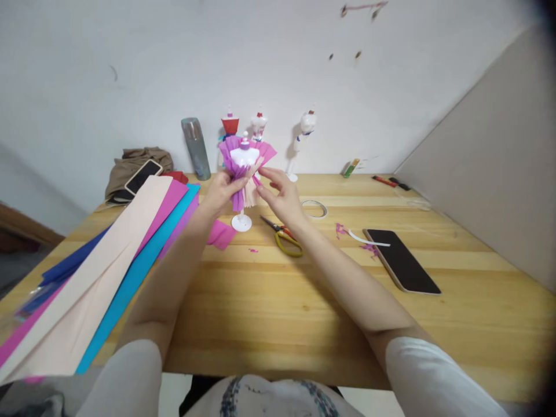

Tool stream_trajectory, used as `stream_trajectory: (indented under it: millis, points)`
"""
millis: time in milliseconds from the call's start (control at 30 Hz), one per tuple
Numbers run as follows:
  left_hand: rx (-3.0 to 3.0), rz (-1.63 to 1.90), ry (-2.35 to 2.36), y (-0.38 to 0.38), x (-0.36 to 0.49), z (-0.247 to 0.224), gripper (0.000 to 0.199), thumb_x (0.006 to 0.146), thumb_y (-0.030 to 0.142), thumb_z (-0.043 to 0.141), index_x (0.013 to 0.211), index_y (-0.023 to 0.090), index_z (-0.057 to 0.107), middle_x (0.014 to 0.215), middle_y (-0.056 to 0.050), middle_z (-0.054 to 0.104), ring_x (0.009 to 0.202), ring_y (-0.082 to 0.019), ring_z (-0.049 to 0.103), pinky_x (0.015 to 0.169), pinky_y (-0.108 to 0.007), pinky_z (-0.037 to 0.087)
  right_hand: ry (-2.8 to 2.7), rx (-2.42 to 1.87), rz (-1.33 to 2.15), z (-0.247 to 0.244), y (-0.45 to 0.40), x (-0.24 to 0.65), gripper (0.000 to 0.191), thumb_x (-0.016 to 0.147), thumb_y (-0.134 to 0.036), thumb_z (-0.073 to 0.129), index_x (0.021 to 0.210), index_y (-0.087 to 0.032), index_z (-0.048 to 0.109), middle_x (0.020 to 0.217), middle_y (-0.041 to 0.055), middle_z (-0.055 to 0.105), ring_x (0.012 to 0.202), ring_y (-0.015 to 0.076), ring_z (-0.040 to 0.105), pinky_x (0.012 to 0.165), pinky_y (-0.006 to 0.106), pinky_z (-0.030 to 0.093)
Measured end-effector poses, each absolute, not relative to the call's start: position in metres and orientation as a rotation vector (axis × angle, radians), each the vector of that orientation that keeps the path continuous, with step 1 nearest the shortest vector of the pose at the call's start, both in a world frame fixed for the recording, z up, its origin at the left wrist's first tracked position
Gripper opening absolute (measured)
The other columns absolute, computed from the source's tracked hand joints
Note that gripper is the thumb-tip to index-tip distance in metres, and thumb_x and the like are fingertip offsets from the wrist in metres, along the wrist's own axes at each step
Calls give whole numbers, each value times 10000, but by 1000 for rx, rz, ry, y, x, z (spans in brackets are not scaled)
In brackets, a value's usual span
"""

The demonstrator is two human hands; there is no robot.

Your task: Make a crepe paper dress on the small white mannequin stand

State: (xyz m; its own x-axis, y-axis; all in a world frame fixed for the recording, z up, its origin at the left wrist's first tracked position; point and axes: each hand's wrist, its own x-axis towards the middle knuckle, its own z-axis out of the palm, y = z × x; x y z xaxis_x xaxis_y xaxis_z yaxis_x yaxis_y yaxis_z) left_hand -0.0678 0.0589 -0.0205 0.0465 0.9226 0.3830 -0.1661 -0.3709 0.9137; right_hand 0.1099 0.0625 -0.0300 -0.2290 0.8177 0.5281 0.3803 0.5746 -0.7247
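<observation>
A small white mannequin (244,155) stands upright on its round base, wrapped in pleated purple paper (238,200) with pale pink and bright pink paper on its right side. My left hand (223,191) is closed round the purple paper at the mannequin's waist, thumb across the front. On the other side, my right hand (278,191) pinches the pink paper (266,152) between thumb and fingers. Yellow-handled scissors (287,243) lie on the table just below my right hand, and a roll of tape (315,209) rests to their right.
Long coloured paper strips (125,249) cover the table's left side. Behind stand a grey bottle (196,149) and several mannequins, one at the back right (308,123). A large phone (403,262) lies at right near purple scraps (368,249); a smaller phone (144,176) rests by brown cloth (125,165).
</observation>
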Motion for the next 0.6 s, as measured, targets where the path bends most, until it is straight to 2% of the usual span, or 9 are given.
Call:
stream_trajectory:
  millis: [100, 233, 300, 367, 467, 600]
  points:
    - [1404, 1482, 781, 69, -69, -24, 242, 796, 227, 766, 1020, 149, 722, 941, 19, 778, 1010, -195, 690, 960, -307, 491, -1831, -917, 591, -27, 69, 104, 397, 903, -274, 621, 1290, -209, 678, 1437, 119, 611, 1328, 238, 560, 1059, 371, 487]
    - [1340, 1541, 715, 80, -67, -15, 215, 783, 136, 768, 991, 144, 715, 926, -17, 776, 920, -192, 706, 941, -347, 519, -1727, -867, 675, -20, 85, 102, 376, 848, -190, 677, 1223, -175, 704, 1369, 113, 665, 1278, 235, 600, 1014, 385, 519]
    - [1275, 1545, 760, 83, -67, -5, 129, 819, 117, 744, 939, 152, 713, 903, -36, 771, 912, -202, 707, 950, -367, 524, -1642, -872, 756, -15, 94, 105, 364, 828, -153, 694, 1192, -152, 716, 1332, 116, 696, 1244, 230, 626, 999, 383, 525]
    - [1169, 1519, 846, 83, -67, 5, 42, 882, 125, 693, 904, 159, 705, 904, -51, 769, 987, -218, 706, 1011, -383, 503, -1557, -878, 894, -10, 100, 110, 316, 824, -126, 699, 1137, -122, 732, 1273, 121, 733, 1196, 210, 651, 1020, 363, 505]
    - [942, 1417, 943, 76, -64, 10, 97, 946, 119, 604, 967, 137, 697, 939, -76, 778, 1135, -242, 679, 1094, -412, 467, -1480, -887, 1114, -8, 98, 116, 217, 835, -129, 697, 1044, -114, 752, 1129, 88, 786, 1052, 164, 685, 1002, 321, 492]
    - [715, 1235, 997, 56, -57, -6, 184, 989, 125, 513, 1088, 88, 663, 946, -101, 779, 1191, -278, 672, 1107, -474, 480, -1488, -916, 1314, -26, 75, 116, 116, 856, -184, 688, 896, -125, 778, 860, 42, 794, 760, 134, 670, 816, 304, 521]
